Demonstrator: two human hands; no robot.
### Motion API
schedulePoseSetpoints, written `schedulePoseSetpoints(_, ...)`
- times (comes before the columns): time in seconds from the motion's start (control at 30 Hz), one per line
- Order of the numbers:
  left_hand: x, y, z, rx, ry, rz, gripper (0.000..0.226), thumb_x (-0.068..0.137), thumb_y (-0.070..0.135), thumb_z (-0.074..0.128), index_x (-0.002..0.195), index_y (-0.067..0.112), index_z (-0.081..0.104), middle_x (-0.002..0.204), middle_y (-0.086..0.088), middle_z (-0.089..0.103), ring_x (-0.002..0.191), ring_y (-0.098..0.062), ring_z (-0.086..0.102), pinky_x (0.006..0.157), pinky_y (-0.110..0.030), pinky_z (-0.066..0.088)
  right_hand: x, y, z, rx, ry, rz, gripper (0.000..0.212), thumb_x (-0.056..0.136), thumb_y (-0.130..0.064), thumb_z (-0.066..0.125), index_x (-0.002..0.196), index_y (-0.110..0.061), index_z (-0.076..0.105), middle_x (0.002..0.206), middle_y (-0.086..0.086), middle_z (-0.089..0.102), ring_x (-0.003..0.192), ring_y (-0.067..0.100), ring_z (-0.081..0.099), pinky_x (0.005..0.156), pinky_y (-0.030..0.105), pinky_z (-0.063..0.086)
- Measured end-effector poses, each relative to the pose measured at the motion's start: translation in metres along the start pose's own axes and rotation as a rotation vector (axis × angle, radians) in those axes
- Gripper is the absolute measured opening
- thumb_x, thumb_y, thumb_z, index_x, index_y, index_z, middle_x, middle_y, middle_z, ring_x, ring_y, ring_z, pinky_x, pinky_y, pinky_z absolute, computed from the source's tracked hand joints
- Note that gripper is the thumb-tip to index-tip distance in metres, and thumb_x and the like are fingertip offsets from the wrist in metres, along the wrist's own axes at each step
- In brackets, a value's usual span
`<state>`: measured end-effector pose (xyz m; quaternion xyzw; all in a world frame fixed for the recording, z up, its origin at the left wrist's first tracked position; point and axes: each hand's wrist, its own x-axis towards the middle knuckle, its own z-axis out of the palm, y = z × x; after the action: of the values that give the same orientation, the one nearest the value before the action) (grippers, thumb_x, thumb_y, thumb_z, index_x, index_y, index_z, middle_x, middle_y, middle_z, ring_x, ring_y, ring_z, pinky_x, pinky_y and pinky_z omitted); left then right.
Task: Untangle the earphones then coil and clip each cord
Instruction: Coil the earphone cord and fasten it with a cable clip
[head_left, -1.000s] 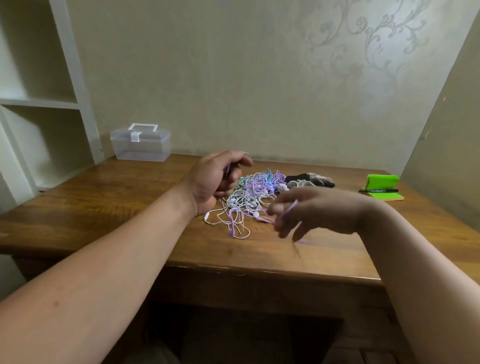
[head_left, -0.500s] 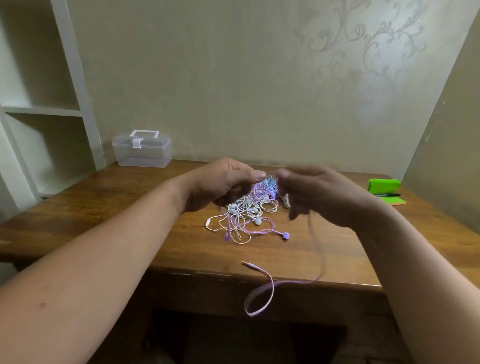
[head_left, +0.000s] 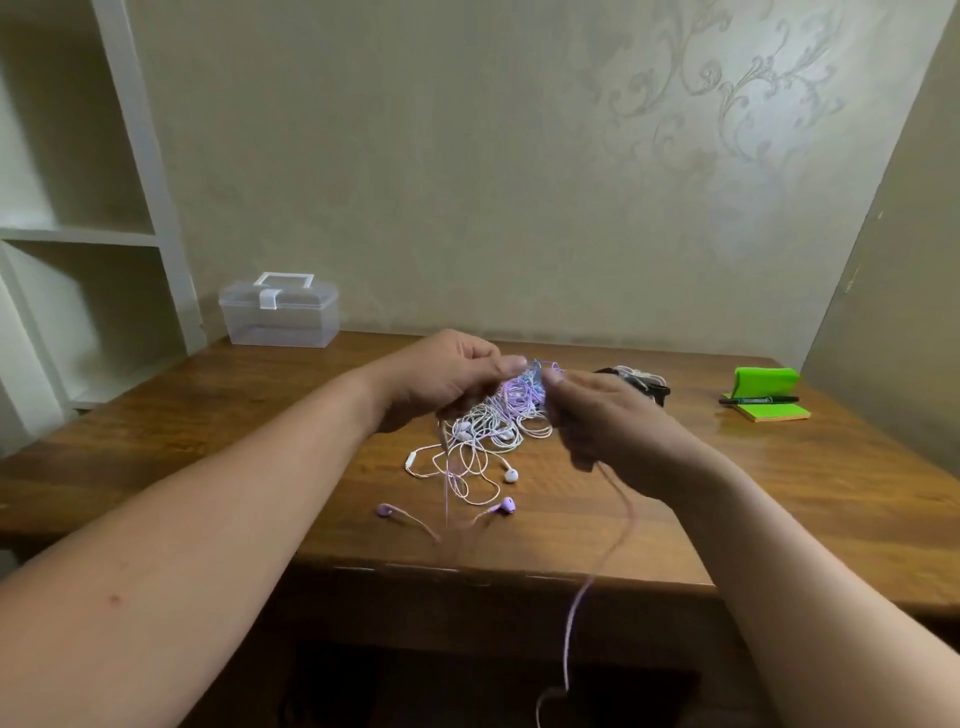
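A tangle of white, purple and blue earphones (head_left: 501, 421) lies on the wooden table (head_left: 208, 415). Both hands are raised close together just above the pile. My left hand (head_left: 447, 382) pinches a purple cord (head_left: 445, 483) that drops to two purple earbuds (head_left: 506, 506) on the table. My right hand (head_left: 602, 421) grips the same purple cord, whose long end (head_left: 597, 571) hangs over the table's front edge. A white earbud (head_left: 511, 474) lies beside the tangle.
A clear plastic box (head_left: 280, 312) stands at the back left by a white shelf unit (head_left: 78, 234). Black clips with white cord (head_left: 639, 382) lie behind my right hand. A green sticky-note pad (head_left: 774, 410) with a black marker (head_left: 758, 400) sits at the right.
Both hands rose and met over the pile, pulling the purple earphone out. Its buds now lie near the front of the table and its long end has dropped lower past the edge.
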<state>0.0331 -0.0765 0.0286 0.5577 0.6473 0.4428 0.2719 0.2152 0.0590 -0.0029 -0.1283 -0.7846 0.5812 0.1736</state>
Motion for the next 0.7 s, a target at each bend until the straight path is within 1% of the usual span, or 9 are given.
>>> schedulePoseSetpoints(0.07, -0.001, -0.007, -0.013, -0.051, 0.022, -0.029, 0.031, 0.103, 0.033, 0.06, 0.081, 0.011, 0.065, 0.053, 0.003, 0.037, 0.047, -0.012, 0.029, 0.044, -0.024, 0.026, -0.002, 0.009, -0.012, 0.023, 0.088, 0.047, 0.045, 0.107, -0.043, 0.052, 0.08, -0.008, 0.062, 0.064, 0.008, 0.046, 0.056, 0.02, 0.047, 0.063, 0.037, 0.044)
schedulePoseSetpoints(0.13, -0.002, -0.009, -0.014, -0.045, 0.02, -0.031, 0.029, 0.105, 0.028, 0.058, 0.088, 0.008, 0.069, 0.052, 0.005, 0.04, 0.046, -0.009, 0.03, 0.043, -0.021, 0.026, -0.004, 0.014, -0.015, -0.171, 0.044, 0.086, 0.046, 0.102, -0.055, 0.054, 0.102, -0.013, 0.072, 0.089, 0.007, 0.07, 0.082, 0.019, 0.069, 0.085, 0.039, 0.053)
schedulePoseSetpoints(0.2, -0.001, -0.008, -0.003, 0.022, -0.013, -0.029, 0.026, 0.105, 0.023, 0.058, 0.092, 0.004, 0.071, 0.054, 0.006, 0.048, 0.047, -0.007, 0.036, 0.045, -0.019, 0.029, 0.0, 0.012, -0.002, -0.205, 0.018, 0.047, 0.05, 0.096, -0.064, 0.054, 0.12, -0.023, 0.069, 0.108, -0.003, 0.076, 0.103, 0.011, 0.072, 0.099, 0.04, 0.054)
schedulePoseSetpoints(0.3, 0.005, -0.011, 0.015, 0.107, -0.056, -0.038, 0.023, 0.104, 0.012, 0.057, 0.089, 0.011, 0.075, 0.068, -0.004, 0.059, 0.055, -0.012, 0.042, 0.05, -0.023, 0.032, 0.01, 0.004, 0.022, -0.102, -0.013, 0.03, 0.049, 0.102, -0.059, 0.051, 0.105, -0.012, 0.065, 0.077, 0.002, 0.063, 0.069, 0.015, 0.064, 0.07, 0.034, 0.056)
schedulePoseSetpoints(0.4, 0.004, -0.018, 0.007, 0.117, -0.024, -0.106, 0.021, 0.103, 0.02, 0.061, 0.088, 0.01, 0.071, 0.063, -0.001, 0.052, 0.05, -0.009, 0.04, 0.044, -0.019, 0.031, 0.015, 0.016, 0.015, -0.143, 0.174, 0.0, 0.048, 0.104, -0.053, 0.054, 0.083, -0.011, 0.063, 0.062, 0.0, 0.041, 0.051, 0.012, 0.034, 0.048, 0.029, 0.026)
schedulePoseSetpoints(0.5, -0.005, -0.027, -0.011, 0.068, -0.02, -0.16, 0.029, 0.104, 0.03, 0.061, 0.092, 0.005, 0.07, 0.055, 0.001, 0.045, 0.046, -0.008, 0.035, 0.044, -0.018, 0.028, 0.009, 0.032, -0.012, 0.084, 0.302, 0.04, 0.039, 0.105, -0.043, 0.057, 0.08, -0.014, 0.059, 0.063, 0.0, 0.042, 0.052, 0.013, 0.033, 0.05, 0.029, 0.024)
schedulePoseSetpoints(0.6, -0.001, -0.032, -0.011, 0.087, -0.024, -0.103, 0.03, 0.104, 0.03, 0.06, 0.091, 0.006, 0.073, 0.055, 0.004, 0.044, 0.05, -0.008, 0.036, 0.048, -0.02, 0.03, 0.008, 0.04, -0.014, -0.124, 0.242, 0.036, 0.045, 0.105, -0.052, 0.053, 0.101, -0.01, 0.068, 0.085, 0.0, 0.07, 0.077, 0.016, 0.065, 0.076, 0.035, 0.05)
schedulePoseSetpoints(0.67, 0.009, -0.028, 0.002, 0.125, -0.012, -0.056, 0.029, 0.103, 0.032, 0.063, 0.09, 0.009, 0.075, 0.061, 0.002, 0.052, 0.056, -0.01, 0.042, 0.053, -0.023, 0.036, 0.013, 0.033, -0.001, -0.191, 0.19, -0.024, 0.046, 0.104, -0.059, 0.05, 0.114, -0.019, 0.07, 0.103, -0.002, 0.076, 0.097, 0.015, 0.072, 0.091, 0.038, 0.053)
schedulePoseSetpoints(0.7, 0.015, -0.027, 0.01, 0.121, -0.007, -0.029, 0.026, 0.102, 0.031, 0.064, 0.091, 0.01, 0.075, 0.067, -0.002, 0.059, 0.063, -0.013, 0.047, 0.059, -0.027, 0.039, 0.017, 0.025, 0.007, -0.134, 0.142, -0.023, 0.046, 0.104, -0.059, 0.048, 0.114, -0.019, 0.068, 0.1, 0.001, 0.074, 0.094, 0.019, 0.071, 0.09, 0.039, 0.053)
